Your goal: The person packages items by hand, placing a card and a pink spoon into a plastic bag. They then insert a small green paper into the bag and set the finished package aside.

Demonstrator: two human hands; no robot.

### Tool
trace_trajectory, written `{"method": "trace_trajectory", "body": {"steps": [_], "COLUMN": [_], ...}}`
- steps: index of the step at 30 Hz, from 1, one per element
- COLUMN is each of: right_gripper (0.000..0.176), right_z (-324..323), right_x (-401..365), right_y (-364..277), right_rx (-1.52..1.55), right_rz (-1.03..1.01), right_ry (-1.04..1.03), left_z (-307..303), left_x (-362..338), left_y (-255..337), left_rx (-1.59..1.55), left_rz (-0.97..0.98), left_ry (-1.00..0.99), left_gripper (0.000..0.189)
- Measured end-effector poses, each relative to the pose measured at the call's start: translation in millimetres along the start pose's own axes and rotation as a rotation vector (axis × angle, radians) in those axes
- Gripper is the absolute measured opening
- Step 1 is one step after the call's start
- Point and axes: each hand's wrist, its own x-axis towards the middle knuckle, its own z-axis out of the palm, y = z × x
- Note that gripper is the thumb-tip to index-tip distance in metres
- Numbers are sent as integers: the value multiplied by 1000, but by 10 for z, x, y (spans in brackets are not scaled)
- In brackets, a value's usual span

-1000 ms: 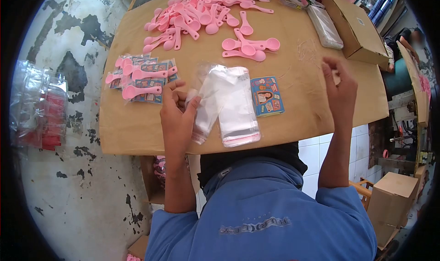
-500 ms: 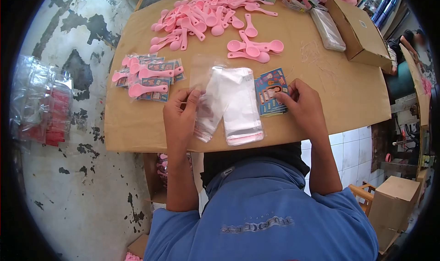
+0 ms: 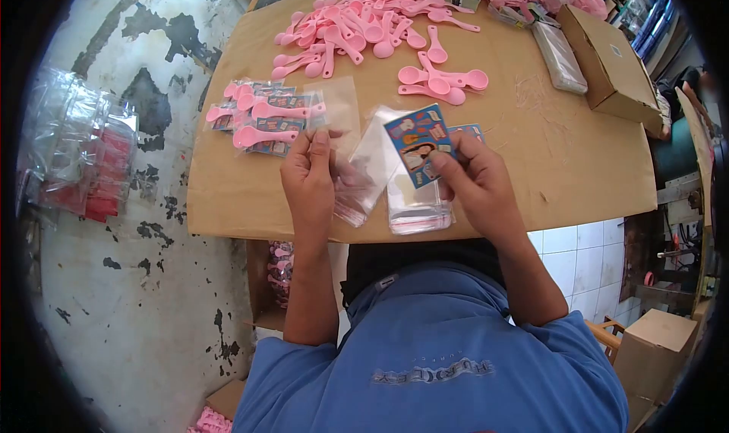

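Head view: my left hand (image 3: 308,181) pinches a clear bag (image 3: 339,102) between thumb and fingers, the bag sticking up above my fingertips. My right hand (image 3: 480,186) grips a blue printed card (image 3: 420,146), thumb on its face, the card tilted and raised over the stack of clear bags (image 3: 420,219) near the front edge of the table (image 3: 600,167). More blue cards (image 3: 468,131) lie just behind my right hand, partly hidden by it. Loose clear bags (image 3: 363,181) lie between my hands, left of the stack. Beyond my left hand, filled packets (image 3: 267,112) overlap, pink spoons and blue cards showing. Big heap of pink spoons (image 3: 357,24) at the far side; a small group of spoons (image 3: 440,83) sits nearer, apart from it. Far right: cardboard box (image 3: 610,70), with a clear plastic pack (image 3: 559,57) just beside it.
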Motion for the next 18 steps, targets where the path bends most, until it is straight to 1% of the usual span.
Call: {"method": "trace_trajectory", "body": {"steps": [2, 4, 7, 8, 11, 14, 17, 18], "right_gripper": [18, 18, 18, 19, 19, 19, 19, 18], "right_z": [122, 124, 36, 5, -9, -46, -145, -163], "right_x": [19, 36, 44, 29, -20, -60, -88, -98], "right_y": [-46, 12, 141, 162, 123, 96, 98, 83], "right_rx": [-13, -91, -176, -201, -164, -177, -196, -139], "right_rz": [-40, -78, -103, -103, -57, -40, -25, 18], "right_ry": [0, 63, 103, 113, 110, 101, 51, 18], "left_z": [-32, -22, 62, 46, 183, 293, 341, 346], "left_x": [12, 44, -29, -32, -78, -64, -58, -58], "left_y": [-11, -48, 72, 5, 9, -65, -65, -75], "left_rx": [-195, -388, -605, -675, -765, -711, -658, -619], "left_rz": [-55, -121, -252, -280, -371, -279, -203, -183], "left_ry": [-26, -14, -153, -211, -164, -58, -8, -6], "left_gripper": [27, 32, 37, 44, 40, 30, 20, 19]}}
